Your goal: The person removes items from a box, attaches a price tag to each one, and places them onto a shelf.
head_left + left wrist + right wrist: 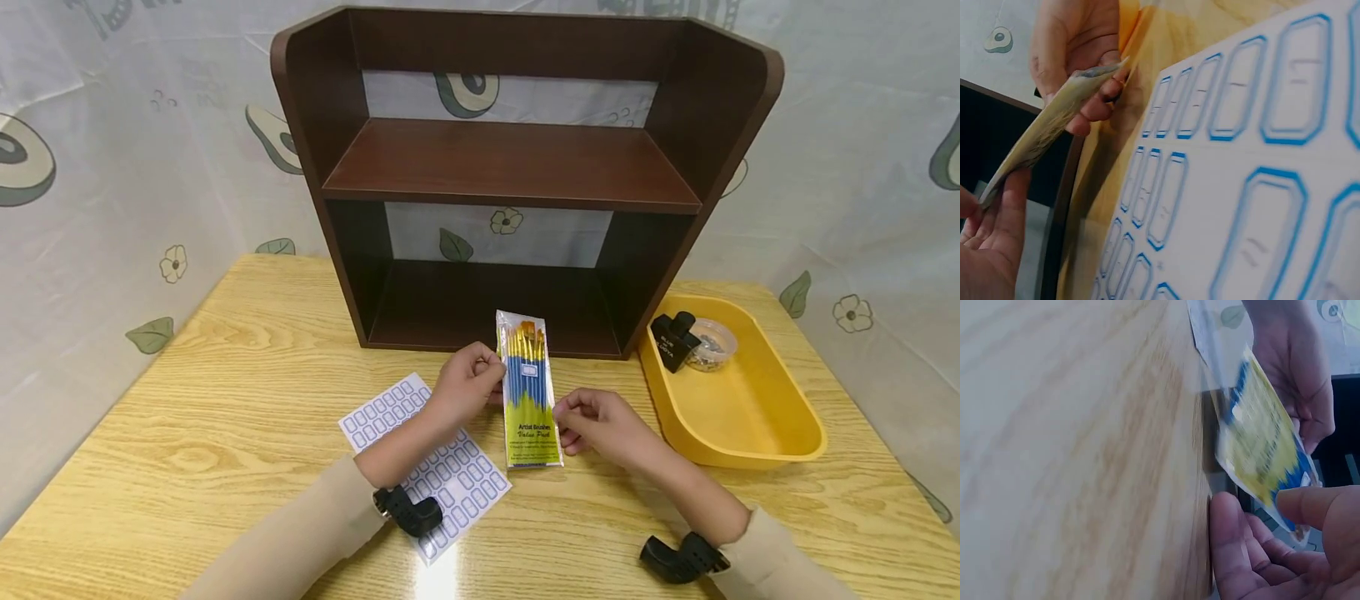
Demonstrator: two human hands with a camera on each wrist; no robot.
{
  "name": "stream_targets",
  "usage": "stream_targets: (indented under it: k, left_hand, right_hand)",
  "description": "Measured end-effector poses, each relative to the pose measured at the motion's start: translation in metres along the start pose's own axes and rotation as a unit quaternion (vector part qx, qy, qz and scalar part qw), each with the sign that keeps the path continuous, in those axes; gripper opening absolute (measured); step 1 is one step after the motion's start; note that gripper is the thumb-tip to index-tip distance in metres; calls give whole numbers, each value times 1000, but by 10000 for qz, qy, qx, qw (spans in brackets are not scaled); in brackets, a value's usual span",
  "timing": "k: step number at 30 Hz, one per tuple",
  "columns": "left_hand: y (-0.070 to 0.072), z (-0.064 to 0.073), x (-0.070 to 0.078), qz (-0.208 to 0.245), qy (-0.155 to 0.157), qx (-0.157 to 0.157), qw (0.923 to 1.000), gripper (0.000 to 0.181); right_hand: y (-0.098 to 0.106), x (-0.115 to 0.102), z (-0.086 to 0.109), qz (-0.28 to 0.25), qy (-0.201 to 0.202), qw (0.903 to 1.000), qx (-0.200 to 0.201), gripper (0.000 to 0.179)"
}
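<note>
A clear packet of artist brushes [529, 417], with blue handles and a yellow-green printed card, is held up over the table. A small blue-bordered label [528, 370] sits on its front. My left hand [469, 382] pinches the packet's left edge, and my right hand [600, 423] pinches its lower right edge. In the right wrist view the thumb and fingers of the right hand [1285, 550] lie on either side of the packet's edge. Under my left forearm lies a sheet of blue-bordered labels [468, 468], partly covered by the arm.
A dark brown two-tier shelf [510, 162] stands behind the packet. To the right is a yellow tray [750, 417] holding a black object with white lettering [672, 342] and a round clear tub [712, 343] of small pieces. A printed curtain [112, 275] hangs behind the wooden table.
</note>
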State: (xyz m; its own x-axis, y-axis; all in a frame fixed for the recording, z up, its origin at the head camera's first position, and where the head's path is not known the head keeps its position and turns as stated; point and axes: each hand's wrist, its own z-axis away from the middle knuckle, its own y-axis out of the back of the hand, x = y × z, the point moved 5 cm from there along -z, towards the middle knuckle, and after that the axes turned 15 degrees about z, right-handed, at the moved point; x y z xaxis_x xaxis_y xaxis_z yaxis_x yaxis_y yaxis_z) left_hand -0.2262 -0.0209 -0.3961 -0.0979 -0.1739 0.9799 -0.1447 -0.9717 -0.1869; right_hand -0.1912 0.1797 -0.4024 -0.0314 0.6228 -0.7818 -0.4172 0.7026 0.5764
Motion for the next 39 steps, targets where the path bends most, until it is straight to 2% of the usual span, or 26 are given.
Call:
stream_targets:
  k: [4,9,13,17,24,35,39]
  left_hand:
    - [2,-2,7,385,-205,211,9988,5]
    - [6,-4,14,647,-391,460,9961,5]
    - [7,-5,16,797,-481,533,9942,4]
    - [8,-7,17,964,-554,583,9921,4]
    - [8,-8,17,993,-594,571,9916,6]
    - [7,-10,21,1217,-489,267,9910,11]
    - [7,-9,27,1138,-520,121,9921,13]
  right_hand:
    - [-3,-3,4,-109,127,9994,-299,31]
    - [-9,-5,7,-887,96,9933,-737,33]
    - [-12,-4,8,-1385,8,9866,-860,32]
    - [-14,-3,8,-1609,-29,9827,-914,37]
    - [-15,-4,10,-1621,15,9832,-842,37]
    - [-12,-4,13,-1491,175,9883,-275,38]
    - [-11,-5,14,-1502,303,9882,-79,38]
